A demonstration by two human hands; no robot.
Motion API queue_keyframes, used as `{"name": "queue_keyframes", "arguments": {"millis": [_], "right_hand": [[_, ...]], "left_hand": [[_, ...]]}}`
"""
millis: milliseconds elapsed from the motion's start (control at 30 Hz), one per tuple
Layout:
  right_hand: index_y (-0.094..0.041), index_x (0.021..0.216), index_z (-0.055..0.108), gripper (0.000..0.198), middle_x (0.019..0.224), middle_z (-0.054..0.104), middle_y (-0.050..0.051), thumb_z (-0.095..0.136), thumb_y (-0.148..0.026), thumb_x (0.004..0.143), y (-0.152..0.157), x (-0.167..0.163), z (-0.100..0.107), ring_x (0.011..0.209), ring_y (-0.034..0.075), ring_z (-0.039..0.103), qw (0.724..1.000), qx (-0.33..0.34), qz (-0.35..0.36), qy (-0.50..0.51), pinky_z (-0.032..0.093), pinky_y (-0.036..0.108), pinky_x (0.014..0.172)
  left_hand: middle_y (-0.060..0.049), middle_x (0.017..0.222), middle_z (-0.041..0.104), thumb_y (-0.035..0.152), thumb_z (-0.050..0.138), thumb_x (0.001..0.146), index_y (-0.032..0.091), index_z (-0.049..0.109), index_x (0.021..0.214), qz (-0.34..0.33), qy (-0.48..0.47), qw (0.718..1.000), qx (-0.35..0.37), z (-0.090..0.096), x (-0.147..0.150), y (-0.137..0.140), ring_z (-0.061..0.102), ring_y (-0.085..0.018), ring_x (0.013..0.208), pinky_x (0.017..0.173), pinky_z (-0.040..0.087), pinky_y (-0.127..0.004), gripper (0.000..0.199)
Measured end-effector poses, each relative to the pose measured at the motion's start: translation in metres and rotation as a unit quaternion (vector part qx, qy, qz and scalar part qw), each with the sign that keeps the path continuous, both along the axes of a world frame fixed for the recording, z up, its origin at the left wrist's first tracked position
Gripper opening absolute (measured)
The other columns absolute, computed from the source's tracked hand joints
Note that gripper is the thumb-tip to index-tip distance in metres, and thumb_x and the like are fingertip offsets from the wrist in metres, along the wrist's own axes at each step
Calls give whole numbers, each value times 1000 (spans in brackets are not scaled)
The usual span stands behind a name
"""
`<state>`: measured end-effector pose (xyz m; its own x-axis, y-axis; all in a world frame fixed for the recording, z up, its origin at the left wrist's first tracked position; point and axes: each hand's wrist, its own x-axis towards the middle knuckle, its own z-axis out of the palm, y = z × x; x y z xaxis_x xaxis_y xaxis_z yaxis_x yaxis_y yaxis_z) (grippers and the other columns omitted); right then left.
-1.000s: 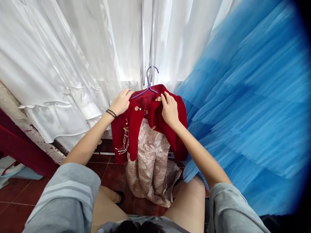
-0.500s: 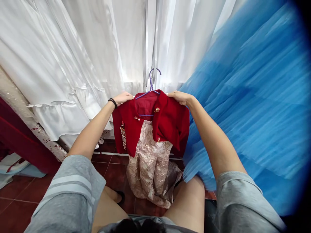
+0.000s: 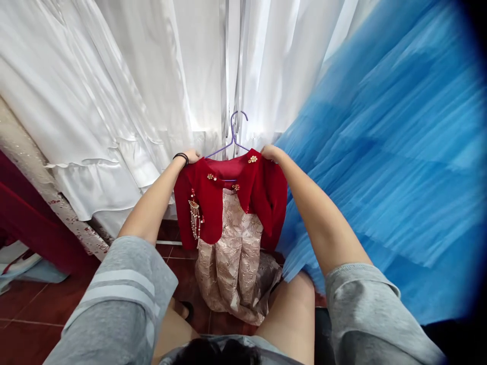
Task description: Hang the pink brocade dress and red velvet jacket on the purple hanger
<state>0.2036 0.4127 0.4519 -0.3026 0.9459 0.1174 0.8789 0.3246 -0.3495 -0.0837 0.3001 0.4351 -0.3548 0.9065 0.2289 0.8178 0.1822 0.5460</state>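
A short red velvet jacket (image 3: 210, 213) with jewelled flower fastenings hangs on a purple hanger (image 3: 233, 134). My left hand (image 3: 192, 155), with a black band at the wrist, pinches the jacket's shoulder on the left. On the opposite shoulder, my right hand (image 3: 270, 153) grips the cloth near the collar. A beaded tassel ornament (image 3: 195, 220) dangles from the jacket's left front. Beneath the jacket, a pale pink-gold brocade skirt (image 3: 229, 263) drops down between my legs to the floor. The fingertips of both hands are partly hidden.
White satin dresses (image 3: 144, 76) hang across the back. Layered blue tulle (image 3: 395, 152) fills the right side and reaches my thigh. At left hang a beaded, pale garment (image 3: 57, 197) and a dark red one (image 3: 34, 213). The floor is red tile (image 3: 41, 304).
Both hands have drawn slightly inward on the shoulders, and the jacket has shifted a little left. Its right front panel and collar now sit differently, with the flower fastening higher.
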Motion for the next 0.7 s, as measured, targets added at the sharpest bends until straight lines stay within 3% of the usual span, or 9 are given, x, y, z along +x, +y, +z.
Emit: {"name": "queue_keyframes", "arguments": {"millis": [100,167,233,300,367,467,600,667,700], "right_hand": [[-9,119,58,34,120,60,21,33,-20,98,-42,8,-19,113,29,57,979,194,-39,43,47,41,92],[-11,115,58,42,113,61,20,25,-33,102,-77,5,-51,104,28,59,961,268,-50,52,49,37,86],[-10,114,57,47,110,61,20,33,-48,100,-105,-5,-90,99,29,60,966,257,-34,25,51,34,77],[-8,127,50,55,120,57,22,42,-52,96,-120,-15,-121,105,31,57,974,226,-13,-6,51,32,71],[-6,138,40,51,126,54,24,40,-38,98,-123,-14,-135,108,30,58,983,182,-1,-17,52,32,73],[-8,130,47,38,112,63,20,35,-20,97,-119,14,-118,99,29,64,993,113,16,43,51,37,81],[-17,115,57,33,105,67,15,37,-38,98,-126,43,-71,101,29,62,950,179,72,244,50,39,89],[-19,121,55,41,107,68,15,32,-46,99,-133,25,-63,103,30,62,932,192,81,296,49,41,92],[-18,125,52,45,107,68,16,32,-48,99,-136,9,-67,104,31,62,937,169,80,294,49,43,92]], "left_hand": [[-14,107,69,35,47,90,15,70,106,-22,152,974,167,-9,13,-31,62,-28,104,95,47,-41,35],[-14,118,66,37,41,94,17,65,119,-141,303,916,221,-25,26,-50,57,-27,112,104,41,-45,39],[-13,120,65,36,52,91,18,63,124,-266,427,847,173,-44,38,-61,54,-28,117,111,34,-48,39],[-15,118,65,26,58,86,15,64,123,-288,496,811,113,-60,46,-63,54,-29,115,112,30,-49,39],[-17,106,68,16,53,87,12,69,111,-240,514,821,69,-66,49,-62,57,-29,105,106,33,-50,30],[-15,92,67,17,45,92,17,72,93,-212,468,854,77,-51,47,-68,59,-27,94,94,38,-47,28],[-9,97,67,33,40,98,22,69,101,-169,342,896,227,-14,46,-82,59,-25,96,96,35,-45,31],[-8,99,66,37,37,99,22,68,105,-136,291,912,257,-9,51,-76,58,-26,98,96,35,-45,35],[-9,99,66,36,37,99,21,68,104,-131,281,919,245,-12,54,-68,58,-27,99,96,35,-46,35]]}}
